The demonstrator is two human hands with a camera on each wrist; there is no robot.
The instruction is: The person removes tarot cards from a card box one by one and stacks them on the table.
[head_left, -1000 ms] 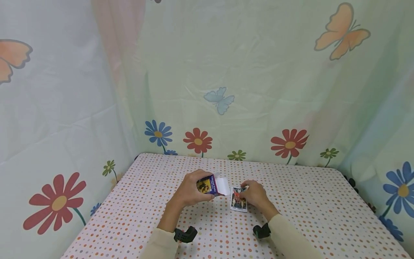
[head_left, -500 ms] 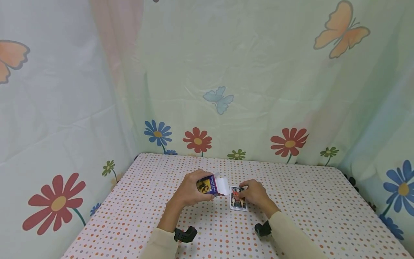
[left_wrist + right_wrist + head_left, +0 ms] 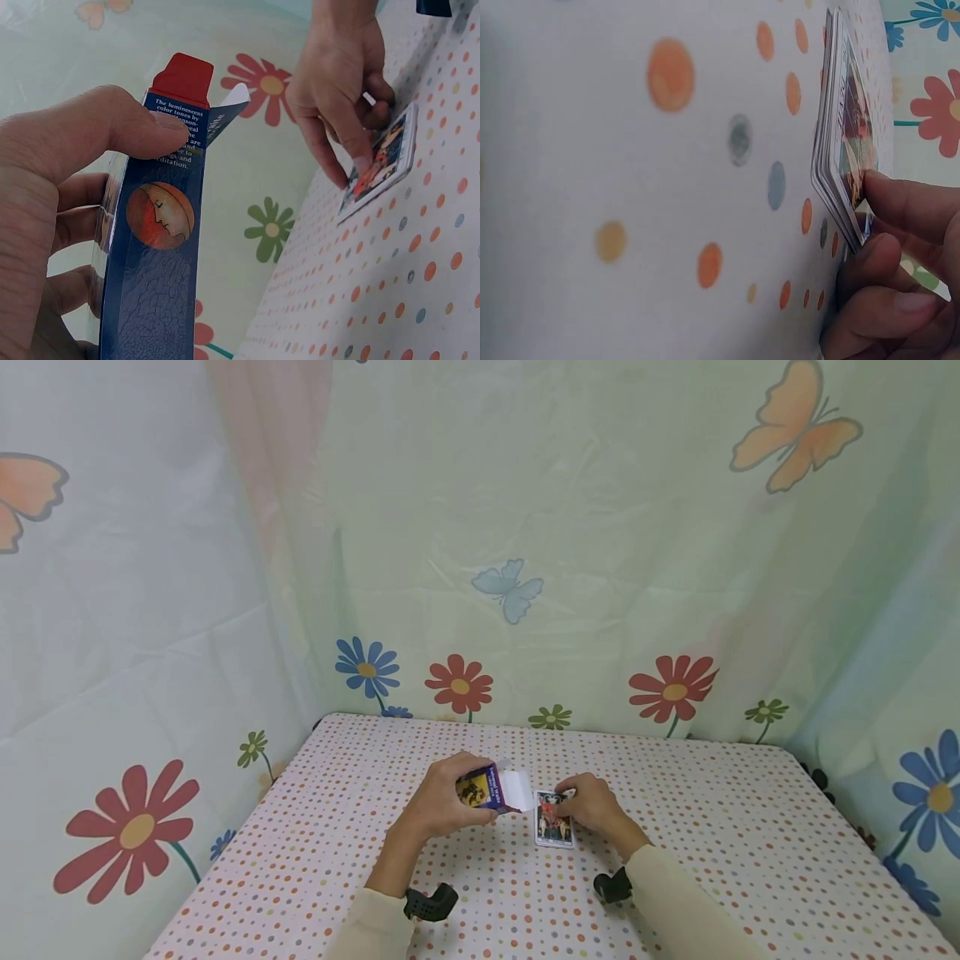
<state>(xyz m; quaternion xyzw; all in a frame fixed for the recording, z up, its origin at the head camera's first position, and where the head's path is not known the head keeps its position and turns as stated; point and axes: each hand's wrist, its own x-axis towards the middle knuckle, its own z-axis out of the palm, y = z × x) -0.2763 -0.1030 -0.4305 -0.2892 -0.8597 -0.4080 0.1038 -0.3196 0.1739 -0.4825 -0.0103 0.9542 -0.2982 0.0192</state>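
Note:
My left hand [image 3: 442, 795] grips a blue tarot card box [image 3: 476, 789], thumb on one narrow side and fingers round the other. The box is tilted on its side, its white flap [image 3: 516, 790] standing open toward the right. In the left wrist view, a moon face is printed on the narrow side of the box [image 3: 157, 225]. Just right of the flap, a small stack of tarot cards [image 3: 553, 828] lies face up on the table. My right hand [image 3: 594, 806] pinches its right edge, thumb [image 3: 900, 202] on the top card's picture and fingers at the side. The box's inside is hidden.
A table with a white dotted cloth [image 3: 360, 760] lies beneath both hands. A curtain [image 3: 570, 527] printed with flowers and butterflies hangs behind it and at both sides. Each wrist carries a black camera [image 3: 431, 903].
My right wrist has shifted slightly right and away from me, while the fingers stay on the card stack. The left hand and the box hold still.

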